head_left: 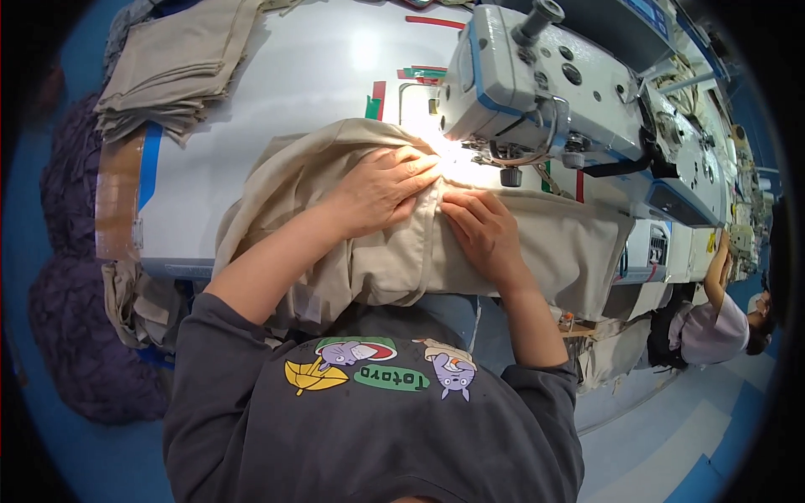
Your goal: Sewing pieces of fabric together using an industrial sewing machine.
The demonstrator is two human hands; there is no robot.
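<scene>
A large piece of beige cloth (369, 260) lies in folds over the front of the sewing table and hangs toward my lap. A raised seam runs down it between my hands. My left hand (386, 189) is closed on the cloth, its fingertips close to the lit needle area of the sewing machine (537, 92). Just right of the seam, my right hand (482, 226) pinches the cloth with bent fingers. Glare washes out the needle and presser foot, and the cloth hides the fingertips in part.
A stack of beige cut pieces (172, 71) rests at the table's far left. Red and green tape strips (375, 101) mark the white tabletop (310, 80). Dark bundled fabric (92, 327) stands at left. Another person (708, 327) sits at a machine on the right.
</scene>
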